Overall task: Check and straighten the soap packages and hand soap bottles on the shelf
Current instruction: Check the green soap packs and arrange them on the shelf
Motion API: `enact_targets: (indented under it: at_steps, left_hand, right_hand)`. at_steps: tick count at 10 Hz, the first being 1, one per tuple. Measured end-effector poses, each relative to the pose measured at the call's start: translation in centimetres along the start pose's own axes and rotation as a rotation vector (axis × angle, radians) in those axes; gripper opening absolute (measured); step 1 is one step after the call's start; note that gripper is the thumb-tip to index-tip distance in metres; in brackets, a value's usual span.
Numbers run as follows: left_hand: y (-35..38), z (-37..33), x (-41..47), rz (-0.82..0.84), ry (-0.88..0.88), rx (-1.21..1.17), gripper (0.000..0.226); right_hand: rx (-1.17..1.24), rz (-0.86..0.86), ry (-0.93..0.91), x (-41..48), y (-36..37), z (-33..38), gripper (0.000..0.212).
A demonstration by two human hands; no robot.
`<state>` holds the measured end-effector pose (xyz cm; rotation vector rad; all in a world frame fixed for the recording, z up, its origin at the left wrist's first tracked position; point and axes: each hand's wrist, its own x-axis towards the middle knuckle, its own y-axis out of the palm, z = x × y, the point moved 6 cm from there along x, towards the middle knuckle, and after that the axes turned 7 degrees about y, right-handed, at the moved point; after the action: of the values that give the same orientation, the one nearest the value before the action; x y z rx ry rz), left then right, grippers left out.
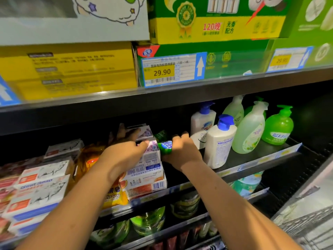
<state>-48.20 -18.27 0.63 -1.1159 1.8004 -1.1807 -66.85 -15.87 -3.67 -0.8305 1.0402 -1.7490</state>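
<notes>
Clenched round a green plastic-wrapped soap packet (165,145), the right hand (182,150) holds it just right of stacked white-and-purple cardboard soap boxes (153,160) where the left hand (126,150) rests, its grasp unclear, so a shove could skew that stack or topple the white blue-capped pump bottle (219,147) beside its knuckles.

Dark metal shelving (180,98) fills the frame. A clear rail (108,92) along its upper edge carries a yellow price tag (162,72). Yellow cartons (72,73) and green cartons (216,20) sit brightly lit on top; lower tiers lie shadowed; wire mesh (306,224) shows lower right
</notes>
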Motion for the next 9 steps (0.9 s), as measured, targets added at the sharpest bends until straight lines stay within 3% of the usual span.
enact_targets:
  at_steps: [1, 2, 3, 4, 5, 6, 7, 8, 9]
  left_hand:
    - [-0.8, -1.4, 0.6, -0.126, 0.169, 0.022, 0.051]
    - [1.6, -2.2, 0.4, -0.104, 0.23, -0.012, 0.068]
    - [2.0, -1.5, 0.5, -0.118, 0.218, -0.027, 0.072]
    - [2.0, -1.4, 0.4, -0.1, 0.184, 0.031, 0.067]
    - [1.7, -2.0, 0.1, -0.063, 0.176, 0.025, 0.06]
    - [2.3, -1.4, 0.5, -0.078, 0.215, 0.021, 0.068]
    - [2.0, -2.5, -0.3, -0.099, 0.275, 0.033, 0.057]
    - [0.8, -3.3, -1.2, -0.146, 0.286, -0.008, 0.05]
    - [1.1, -3.4, -1.2, -0.145, 0.394, 0.239, 0.054]
  right_hand:
    - [-0.046, -0.07, -0.045, -0.4, 0.9, 0.3, 0.058]
    - [-0.063, -0.053, -0.051, -0.7, 0.9, 0.6, 0.056]
    - [-0.007, 0.045, 0.001, -0.7, 0.2, -0.1, 0.048]
    - [-0.011, 0.038, 0.001, -0.9, 0.2, 0.1, 0.048]
    - [0.004, 0.04, -0.01, -1.1, 0.4, 0.5, 0.072]
    - [-0.035, 0.131, 0.068, -1.1, -0.4, -0.7, 0.061]
    - [-0.046, 0.132, 0.093, -1.8, -2.2, -0.5, 0.072]
    - [-0.023, 0.056, 0.102, -3.9, -3.7, -0.8, 0.081]
    - [0.127, -0.08, 0.024, -6.6, -6.1, -1.3, 0.075]
